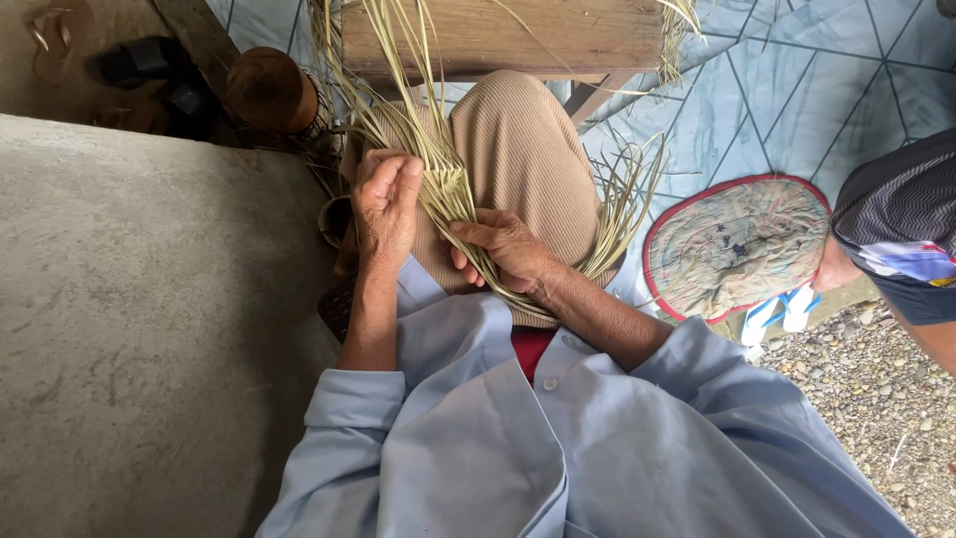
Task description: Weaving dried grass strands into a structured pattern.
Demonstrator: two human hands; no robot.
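— Strips of pale palm leaf (pixel 438 169) are being plaited over the knee (pixel 523 159), which is covered in ribbed tan cloth. The left hand (pixel 386 204) is closed on the upper part of the woven band, thumb pressed across it; the right hand (pixel 508 251) is curled under the lower part, fingers pinched on a strand.

— And the risk from here?

— Slack, it is judged. If either grip is eased, the crossings just above the knee could be loosened and the weave opened. The loose ends (pixel 627 194) fanned out right of the knee could be caught under the wrist and creased or snapped.

— What about room?

— Left of the knee, a grey concrete slab (pixel 149 299) is set close, so the left elbow is hemmed in on that side. Beyond the knee, a wooden bench (pixel 498 35) stands with long strands draped over its edge; a hard pull could drag them against that edge. Right of the knee, more room is offered: patterned blue floor (pixel 797 90), a round quilted mat (pixel 737 244) with a red border, then gravel (pixel 876 399). Another person's arm (pixel 896 249) is seen well to the right of the knee.
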